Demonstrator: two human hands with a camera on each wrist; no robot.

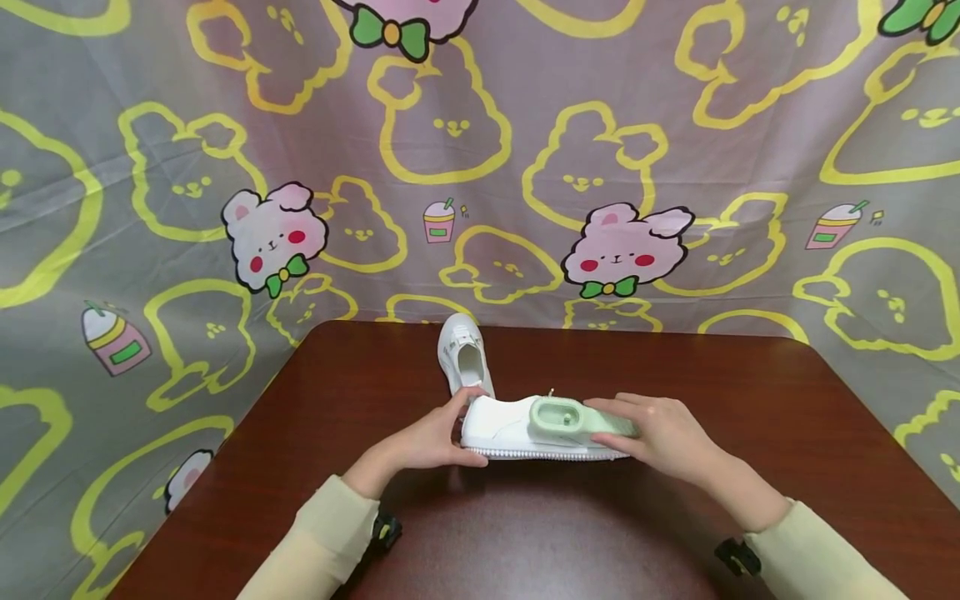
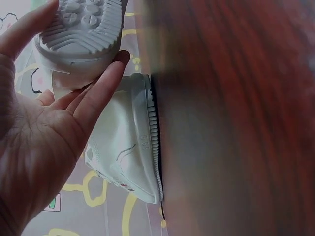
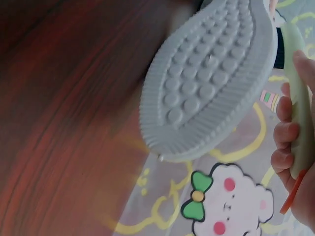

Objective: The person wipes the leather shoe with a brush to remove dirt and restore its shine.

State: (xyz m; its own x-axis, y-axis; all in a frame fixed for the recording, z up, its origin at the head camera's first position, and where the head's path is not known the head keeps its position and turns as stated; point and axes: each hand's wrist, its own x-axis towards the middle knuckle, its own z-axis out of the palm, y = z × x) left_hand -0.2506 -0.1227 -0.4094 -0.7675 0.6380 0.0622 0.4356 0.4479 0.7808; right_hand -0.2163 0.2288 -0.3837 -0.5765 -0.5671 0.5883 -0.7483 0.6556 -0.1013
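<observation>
A white sneaker [image 1: 495,421] is held above the table by my left hand [image 1: 427,437], which grips its heel with the thumb on the sole side. In the right wrist view its studded grey-white sole [image 3: 211,73] is turned toward the camera. My right hand [image 1: 667,429] holds a pale green brush [image 1: 555,419] by the handle, its head against the sneaker's upper. Dark bristles [image 3: 279,51] show beneath the brush head in the right wrist view. A second white sneaker [image 2: 125,142] stands on the table behind the held one.
The dark reddish-brown table [image 1: 375,367] has its back edge against a grey cloth [image 1: 525,167] printed with yellow outlines and cartoon bunnies. An orange strip [image 3: 294,192] shows at the end of the brush handle. Dark straps [image 1: 738,557] sit at both wrists.
</observation>
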